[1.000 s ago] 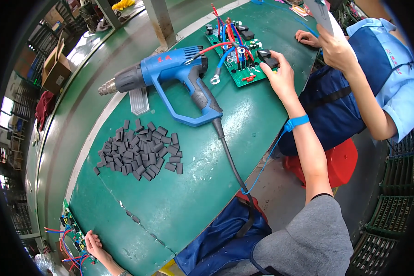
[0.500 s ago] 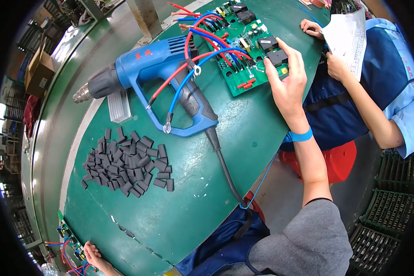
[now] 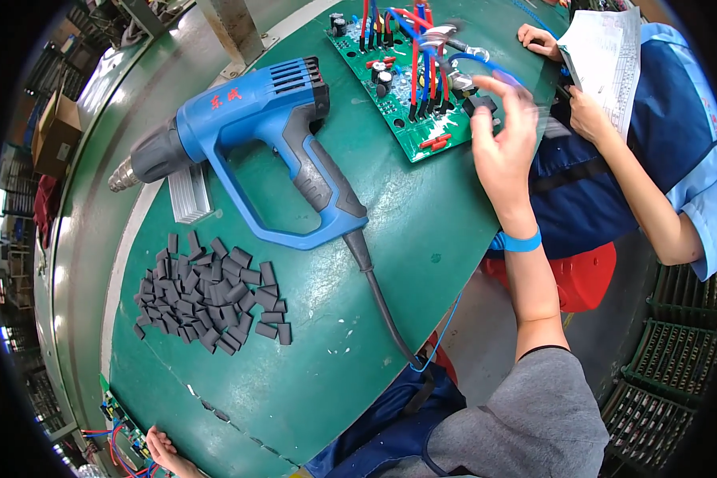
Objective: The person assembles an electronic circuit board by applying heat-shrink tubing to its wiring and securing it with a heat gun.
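Observation:
My right hand [image 3: 503,147] reaches up the right side of the green table [image 3: 334,350], fingers spread and blurred, holding nothing. Its fingertips are at the near right edge of a green circuit board [image 3: 410,131], beside a small black block [image 3: 479,104]. Red and blue wires [image 3: 416,56] stand up from the board. A blue strap [image 3: 518,241] circles my wrist, with a thin blue cord [image 3: 446,331] hanging from it. A blue heat gun [image 3: 263,131] lies on its side left of the board. My left hand is out of view.
A pile of short black tube pieces [image 3: 207,295] lies left of the gun's black cable [image 3: 382,307]. A finned metal block [image 3: 190,193] sits under the nozzle. A co-worker in blue [image 3: 653,135] holds a paper sheet [image 3: 605,56]. Another person's hand [image 3: 166,450] works bottom left.
The view has drawn nearer to the table. My right hand, which lay on the board's right edge, now has its fingers spread beside it. The co-worker's sheet has come lower.

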The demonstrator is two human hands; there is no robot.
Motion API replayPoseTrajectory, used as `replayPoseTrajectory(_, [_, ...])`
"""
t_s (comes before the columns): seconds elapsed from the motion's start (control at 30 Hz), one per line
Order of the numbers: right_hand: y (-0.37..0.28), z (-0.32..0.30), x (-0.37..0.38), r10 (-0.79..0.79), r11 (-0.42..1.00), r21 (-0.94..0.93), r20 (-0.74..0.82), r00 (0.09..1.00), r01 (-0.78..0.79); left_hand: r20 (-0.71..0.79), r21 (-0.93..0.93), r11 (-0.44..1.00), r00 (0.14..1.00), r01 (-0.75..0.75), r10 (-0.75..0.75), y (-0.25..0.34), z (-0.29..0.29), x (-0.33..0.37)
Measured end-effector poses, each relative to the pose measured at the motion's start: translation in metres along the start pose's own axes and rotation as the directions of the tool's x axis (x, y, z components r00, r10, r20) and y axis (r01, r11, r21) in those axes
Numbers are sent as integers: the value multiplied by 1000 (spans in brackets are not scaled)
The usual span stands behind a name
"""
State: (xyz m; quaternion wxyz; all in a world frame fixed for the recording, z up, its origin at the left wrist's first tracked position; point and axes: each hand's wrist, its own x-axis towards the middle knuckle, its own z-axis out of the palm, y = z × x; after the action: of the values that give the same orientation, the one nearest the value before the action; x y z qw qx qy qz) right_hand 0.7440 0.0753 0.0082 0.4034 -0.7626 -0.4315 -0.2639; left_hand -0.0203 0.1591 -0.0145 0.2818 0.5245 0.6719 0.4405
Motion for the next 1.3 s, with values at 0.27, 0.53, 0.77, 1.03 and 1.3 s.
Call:
replayPoseTrajectory(0.27, [-8,-2,-2,-2,996,92,60,998,-3,-42,24,1000,999,16,-15,-3,-2,2])
replayPoseTrajectory(0.53, [-8,2,-2,-43,995,92,112,993,33,-23,56,998,1000,-9,11,-3,-4,2])
replayPoseTrajectory(0.77, [-5,3,0,-22,993,121,128,992,6,-60,55,998,998,33,-30,4,3,-1])
replayPoseTrajectory(1.03, [-2,5,0,31,974,223,85,996,-49,-62,43,999,998,30,-27,4,3,-2])
replayPoseTrajectory(1.3, [-7,4,1,-38,992,127,96,995,26,-52,-26,1000,999,-13,12,-12,-6,7])
